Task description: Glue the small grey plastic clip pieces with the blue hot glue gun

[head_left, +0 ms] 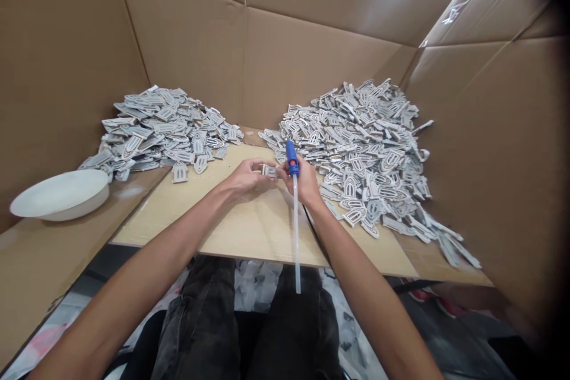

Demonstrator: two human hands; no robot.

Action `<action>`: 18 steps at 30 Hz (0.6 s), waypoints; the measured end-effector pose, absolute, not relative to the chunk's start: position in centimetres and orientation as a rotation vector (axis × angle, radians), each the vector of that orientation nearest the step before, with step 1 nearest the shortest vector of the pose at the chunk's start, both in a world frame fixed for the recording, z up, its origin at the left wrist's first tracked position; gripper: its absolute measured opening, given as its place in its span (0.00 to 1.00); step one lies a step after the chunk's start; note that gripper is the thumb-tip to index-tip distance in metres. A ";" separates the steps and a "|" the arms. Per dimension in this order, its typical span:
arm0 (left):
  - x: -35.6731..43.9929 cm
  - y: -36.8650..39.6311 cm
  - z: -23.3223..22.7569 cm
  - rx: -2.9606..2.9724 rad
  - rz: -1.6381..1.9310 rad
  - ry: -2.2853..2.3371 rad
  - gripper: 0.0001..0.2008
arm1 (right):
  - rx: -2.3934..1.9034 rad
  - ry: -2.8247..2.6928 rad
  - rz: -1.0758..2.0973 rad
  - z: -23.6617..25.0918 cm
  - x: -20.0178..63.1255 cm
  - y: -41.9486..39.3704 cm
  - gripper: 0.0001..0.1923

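Between the fingers of my left hand (244,178) is a small grey arched window-shaped piece (269,171), held just above the board. My right hand (307,181) is closed around a blue hot glue gun (291,157). A long whitish glue stick (296,237) sticks out of the gun's back end toward my lap. Fingertips of my right hand reach the near right end of the piece; whether they grip it too, I cannot tell. The gun's nozzle is hidden on the far side.
To the left lies a heap of grey pieces (164,124), and to the right a larger pile of similar pieces (360,142). A white bowl (62,214) stands far left. Cardboard walls (312,41) enclose the pale board (253,225). A dark cord (316,228) runs by my right forearm.
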State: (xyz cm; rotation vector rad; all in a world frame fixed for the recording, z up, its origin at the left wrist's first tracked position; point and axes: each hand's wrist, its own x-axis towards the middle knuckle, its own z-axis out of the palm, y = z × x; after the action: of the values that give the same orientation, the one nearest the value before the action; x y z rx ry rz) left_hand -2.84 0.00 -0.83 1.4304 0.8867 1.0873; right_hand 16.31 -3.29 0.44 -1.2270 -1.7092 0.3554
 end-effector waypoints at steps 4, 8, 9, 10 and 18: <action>-2.6 0.1 -1.0 1.413 1.107 0.854 0.24 | -1.256 -1.710 0.316 0.5 15.8 -3.7 0.12; -2.0 -0.1 -1.0 1.289 1.150 0.828 0.22 | -1.300 -1.756 0.205 0.7 15.4 -3.8 0.10; -1.9 -0.2 -0.9 1.261 1.174 0.835 0.21 | -1.334 -1.749 0.169 0.7 15.4 -3.7 0.11; -1.8 -0.3 -0.8 1.242 1.197 0.839 0.20 | -1.376 -1.734 0.158 0.7 15.4 -3.6 0.11; -2.0 -1.1 0.2 1.132 1.117 0.814 0.21 | -1.350 -1.579 0.440 0.0 16.4 -2.5 0.24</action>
State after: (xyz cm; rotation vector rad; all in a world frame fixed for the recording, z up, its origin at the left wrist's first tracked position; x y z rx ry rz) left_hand -1.95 -1.10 0.20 1.1323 0.8140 1.1169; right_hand 16.36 -2.52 0.03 -1.3499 -1.5787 0.4404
